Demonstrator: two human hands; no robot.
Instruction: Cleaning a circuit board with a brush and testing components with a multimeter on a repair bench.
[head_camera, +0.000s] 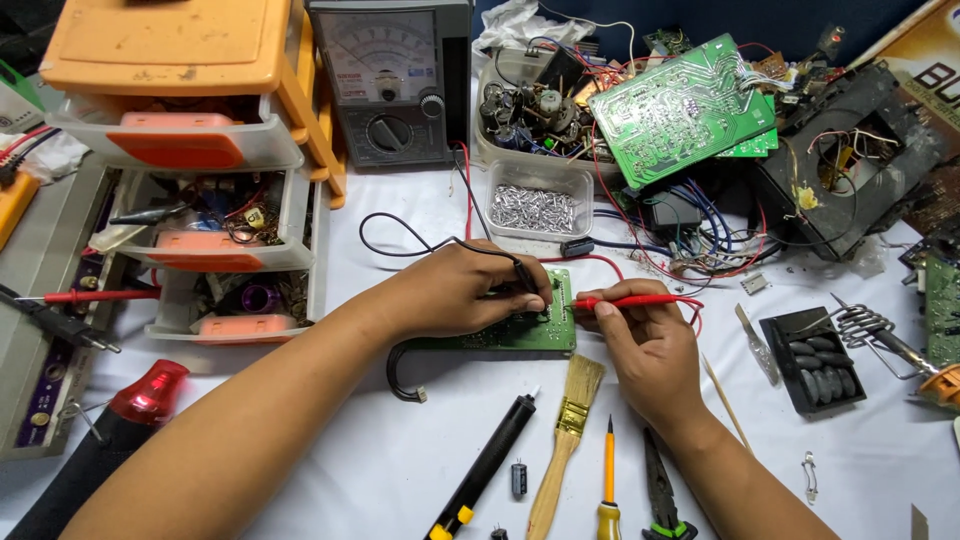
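Small green board (520, 325) is sat mid-table. Black probe (522, 275) is pinched in the left hand (455, 295), red probe (625, 301) in the right hand (650, 345), its long axis pointed at 9 o'clock onto the board's right edge.

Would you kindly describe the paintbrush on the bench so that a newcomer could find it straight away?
Start at the small green circuit board in the middle of the white table, where the left hand and right hand hold probes. Just below it lies a row of tools. The paintbrush is the only one with a pale wooden handle and tan bristles, between the black pen-shaped tool and the yellow screwdriver.
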